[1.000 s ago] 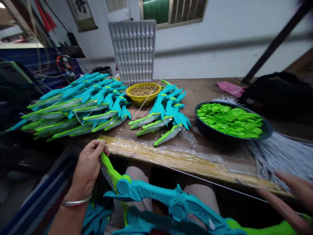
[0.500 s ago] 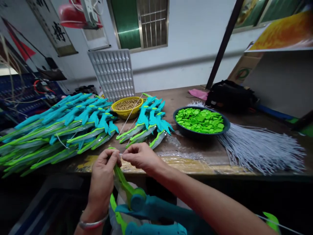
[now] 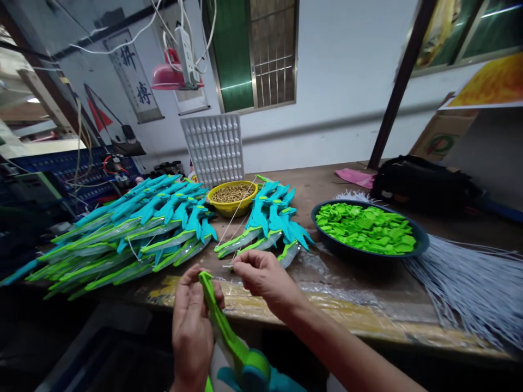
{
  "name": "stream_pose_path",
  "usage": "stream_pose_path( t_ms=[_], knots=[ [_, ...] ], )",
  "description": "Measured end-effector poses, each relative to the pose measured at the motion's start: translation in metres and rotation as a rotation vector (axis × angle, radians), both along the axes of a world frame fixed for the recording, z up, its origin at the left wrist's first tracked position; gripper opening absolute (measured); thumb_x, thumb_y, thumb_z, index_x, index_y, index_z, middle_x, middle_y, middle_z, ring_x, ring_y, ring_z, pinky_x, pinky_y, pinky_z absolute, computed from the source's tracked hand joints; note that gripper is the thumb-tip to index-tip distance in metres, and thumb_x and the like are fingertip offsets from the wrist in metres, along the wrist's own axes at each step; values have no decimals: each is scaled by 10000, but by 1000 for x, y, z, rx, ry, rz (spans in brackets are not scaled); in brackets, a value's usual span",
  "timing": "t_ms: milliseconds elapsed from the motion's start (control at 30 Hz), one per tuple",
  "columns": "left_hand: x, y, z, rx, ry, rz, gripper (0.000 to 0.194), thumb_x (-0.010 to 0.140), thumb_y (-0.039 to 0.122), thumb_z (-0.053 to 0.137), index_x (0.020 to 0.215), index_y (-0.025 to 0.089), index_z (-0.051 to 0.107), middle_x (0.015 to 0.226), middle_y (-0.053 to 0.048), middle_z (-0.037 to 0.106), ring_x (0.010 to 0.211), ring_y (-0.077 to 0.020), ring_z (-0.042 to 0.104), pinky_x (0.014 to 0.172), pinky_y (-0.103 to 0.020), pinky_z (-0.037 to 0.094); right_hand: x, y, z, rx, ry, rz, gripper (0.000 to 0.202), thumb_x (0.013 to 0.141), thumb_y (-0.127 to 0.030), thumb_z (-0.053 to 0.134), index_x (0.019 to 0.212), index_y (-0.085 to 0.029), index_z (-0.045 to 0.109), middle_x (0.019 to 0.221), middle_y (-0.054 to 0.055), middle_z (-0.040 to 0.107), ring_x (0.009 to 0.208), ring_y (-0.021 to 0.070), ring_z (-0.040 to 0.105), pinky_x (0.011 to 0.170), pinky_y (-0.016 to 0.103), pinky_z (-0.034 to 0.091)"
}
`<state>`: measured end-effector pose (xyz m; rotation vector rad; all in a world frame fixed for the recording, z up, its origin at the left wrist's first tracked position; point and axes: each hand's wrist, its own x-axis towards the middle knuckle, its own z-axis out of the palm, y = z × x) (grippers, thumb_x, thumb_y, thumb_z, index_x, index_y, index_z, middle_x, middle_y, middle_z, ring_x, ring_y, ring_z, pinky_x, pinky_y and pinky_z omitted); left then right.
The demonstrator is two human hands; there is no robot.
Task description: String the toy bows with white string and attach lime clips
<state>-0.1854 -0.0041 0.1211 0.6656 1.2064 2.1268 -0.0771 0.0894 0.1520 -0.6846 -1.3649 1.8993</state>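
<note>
My left hand is closed around the tip of a bright green limb of a blue-and-green plastic toy bow. The bow slants down toward the bottom edge, and its lower part is cut off there. To the right of that tip, my right hand pinches a thin white string between thumb and fingertips. A short end of it sticks out leftward. Just beyond my hands lies a small group of similar toy bows with white strings across them.
A large stack of toy bows covers the table's left. Behind stand a yellow bowl of small brass-coloured pieces and a grey moulded tray. Rightward are a dark basin of green plastic pieces, a bundle of white strings and a black bag.
My right hand has drawn away to the right from the limb tip with the string, opening a gap between my hands. The view has shifted, so the table things appear further right and lower.
</note>
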Motion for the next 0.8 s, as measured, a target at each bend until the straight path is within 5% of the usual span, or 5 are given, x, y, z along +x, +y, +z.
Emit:
stream_pose_path(
  t_ms=[100, 300, 500, 800],
  knots=[
    [-3, -3, -1, 5, -92, -17, 324, 779, 375, 819, 1004, 210, 653, 856, -14, 640, 656, -136, 612, 570, -223, 512, 2, -2, 5, 80, 13, 70, 272, 680, -394, 656, 777, -141, 635, 563, -50, 458, 499, 79, 335, 464, 193, 232],
    [-10, -10, -6, 116, -79, -51, 226, 827, 354, 781, 990, 231, 684, 795, -22, 645, 669, -145, 604, 624, -241, 511, -7, -9, 8, 451, 0, 100, 124, 813, -187, 499, 764, -150, 607, 653, -29, 516, 583, 101, 430, 538, 197, 313],
    [-11, -15, -7, 188, -61, -105, 152, 878, 357, 712, 970, 237, 698, 722, -14, 596, 607, -134, 544, 608, -240, 482, -17, -16, 17, 752, -37, 55, 215, 878, -2, 480, 774, -175, 554, 711, -28, 568, 661, 115, 535, 651, 191, 398],
    [-13, -15, -11, 176, -137, -38, 191, 776, 334, 821, 912, 226, 741, 808, -23, 675, 661, -123, 622, 654, -189, 534, -26, -22, 8, 544, -69, 229, 242, 921, 18, 457, 816, -178, 553, 601, -53, 594, 519, 114, 599, 569, 191, 435]
  ],
)
